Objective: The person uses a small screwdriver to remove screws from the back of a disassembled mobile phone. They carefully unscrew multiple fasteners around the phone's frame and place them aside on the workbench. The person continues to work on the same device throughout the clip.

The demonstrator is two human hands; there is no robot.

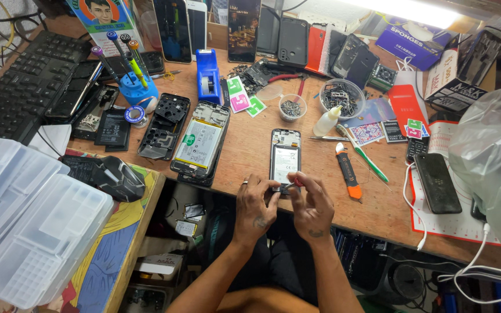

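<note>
An opened phone point(285, 155) lies back-up on the wooden bench point(250, 145), its battery and circuit board exposed. My left hand point(256, 204) grips its lower left corner at the bench's near edge. My right hand point(313, 204) pinches a small red-handled tool point(294, 184), its tip resting at the phone's bottom end. Both hands sit close together, fingers curled.
A second opened phone point(199, 144) and a black frame point(164, 125) lie to the left. An orange pry tool point(348, 173), green tweezers point(367, 157), cups of screws point(291, 107) and parts point(341, 97), a tape dispenser point(208, 76), a blue screwdriver stand point(136, 87), a keyboard point(24, 81) and a black mouse point(114, 177) surround them.
</note>
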